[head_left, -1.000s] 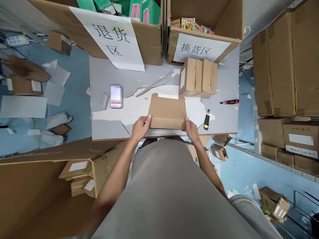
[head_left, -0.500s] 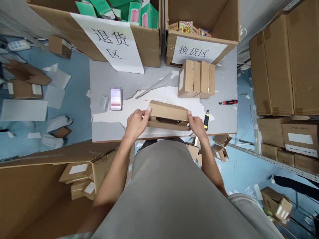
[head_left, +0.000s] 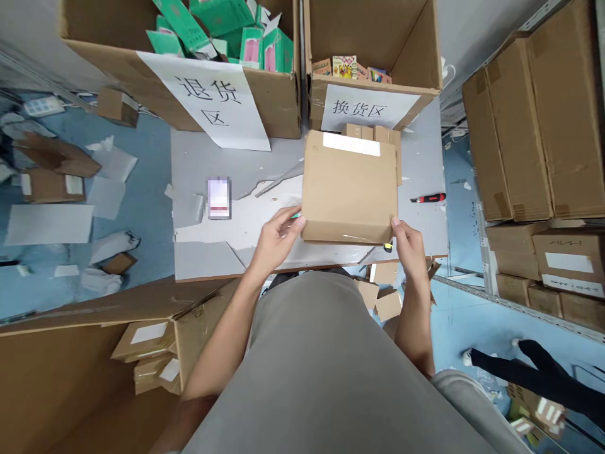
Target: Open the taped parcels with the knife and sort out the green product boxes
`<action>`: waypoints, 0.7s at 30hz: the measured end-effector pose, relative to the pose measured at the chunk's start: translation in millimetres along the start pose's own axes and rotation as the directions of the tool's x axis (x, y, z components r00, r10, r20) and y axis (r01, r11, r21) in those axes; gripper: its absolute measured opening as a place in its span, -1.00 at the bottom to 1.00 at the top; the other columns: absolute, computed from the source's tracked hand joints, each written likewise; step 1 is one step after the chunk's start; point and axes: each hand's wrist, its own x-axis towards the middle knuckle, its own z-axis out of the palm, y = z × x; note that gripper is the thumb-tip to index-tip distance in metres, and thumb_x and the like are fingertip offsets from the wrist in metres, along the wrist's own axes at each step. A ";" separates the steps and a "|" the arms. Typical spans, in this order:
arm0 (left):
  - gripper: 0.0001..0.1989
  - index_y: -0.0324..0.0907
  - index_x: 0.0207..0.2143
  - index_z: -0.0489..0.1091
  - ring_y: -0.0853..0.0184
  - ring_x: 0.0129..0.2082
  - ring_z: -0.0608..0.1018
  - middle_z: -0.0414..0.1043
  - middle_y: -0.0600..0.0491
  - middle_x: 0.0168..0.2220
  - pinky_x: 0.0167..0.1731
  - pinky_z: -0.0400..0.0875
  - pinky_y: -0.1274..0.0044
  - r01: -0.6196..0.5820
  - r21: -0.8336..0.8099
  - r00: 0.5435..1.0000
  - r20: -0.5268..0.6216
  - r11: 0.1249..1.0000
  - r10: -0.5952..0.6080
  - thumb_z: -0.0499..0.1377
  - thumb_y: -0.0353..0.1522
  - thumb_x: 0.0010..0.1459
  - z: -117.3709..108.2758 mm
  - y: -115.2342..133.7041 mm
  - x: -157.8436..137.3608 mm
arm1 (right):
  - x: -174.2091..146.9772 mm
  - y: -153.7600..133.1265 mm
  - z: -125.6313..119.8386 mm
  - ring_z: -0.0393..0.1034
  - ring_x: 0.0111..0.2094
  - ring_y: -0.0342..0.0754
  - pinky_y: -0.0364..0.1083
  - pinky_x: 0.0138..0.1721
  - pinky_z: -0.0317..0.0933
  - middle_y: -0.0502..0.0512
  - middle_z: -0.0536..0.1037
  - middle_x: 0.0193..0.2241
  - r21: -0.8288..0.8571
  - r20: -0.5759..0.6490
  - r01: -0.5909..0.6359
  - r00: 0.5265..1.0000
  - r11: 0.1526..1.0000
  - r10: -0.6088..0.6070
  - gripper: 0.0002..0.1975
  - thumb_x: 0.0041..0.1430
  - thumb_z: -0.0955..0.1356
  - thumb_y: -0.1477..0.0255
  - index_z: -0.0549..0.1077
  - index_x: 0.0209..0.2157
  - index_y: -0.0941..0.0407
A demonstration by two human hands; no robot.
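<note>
Left hand (head_left: 278, 241) and right hand (head_left: 411, 249) were clamped on the near corners of a brown carton (head_left: 350, 189), one at each side. The carton was held between them, over the desk (head_left: 203, 260), and a white strip (head_left: 351, 144) was seen along its far edge. Smaller boxes (head_left: 367, 132) behind it were partly covered, and beside the right hand only the yellow end of a cutter (head_left: 388, 248) could be seen.

On the grey table (head_left: 423, 161) mid-frame stand two open cartons (head_left: 278, 101) along the top, small boxes (head_left: 395, 140) upper right, a phone (head_left: 219, 198) left, a red cutter (head_left: 428, 198) right.
</note>
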 end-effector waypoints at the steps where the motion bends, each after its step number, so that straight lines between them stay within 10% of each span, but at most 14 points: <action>1: -0.31 -0.12 0.34 0.59 -0.05 0.36 0.57 0.57 -0.16 0.32 0.34 0.56 0.20 0.013 -0.046 1.000 0.022 0.999 -0.012 0.20 0.17 0.49 12.0 -4.7 4.5 | 3.3 12.6 -5.9 0.51 -0.21 0.07 0.00 -0.12 0.40 0.07 0.59 -0.33 0.023 -0.009 -0.015 1.000 1.000 0.015 -0.41 0.55 0.31 -0.12 0.46 -0.42 0.02; 9: -0.19 -0.05 0.55 0.36 0.19 0.04 0.66 0.50 -0.15 0.37 0.07 0.66 0.35 -0.063 0.002 0.985 0.160 0.998 0.062 0.37 -0.41 0.26 124.5 -44.3 50.7 | 55.2 146.5 -49.4 0.56 0.02 0.15 0.17 0.20 0.49 0.22 0.65 -0.02 -0.054 -0.136 0.055 0.989 0.997 -0.062 -0.65 0.21 0.47 0.15 0.64 -0.05 0.05; 21: -0.38 -0.29 0.30 0.52 -0.14 0.18 0.68 0.66 -0.32 0.16 0.32 0.53 0.11 0.218 0.051 0.958 0.178 0.975 -0.224 0.42 -0.34 0.20 210.2 -114.1 104.3 | 111.2 241.5 22.6 0.61 0.06 0.21 0.22 0.30 0.46 0.35 0.72 0.01 0.033 0.030 -0.250 0.968 0.968 0.249 -0.64 0.19 0.44 0.18 0.56 -0.05 0.08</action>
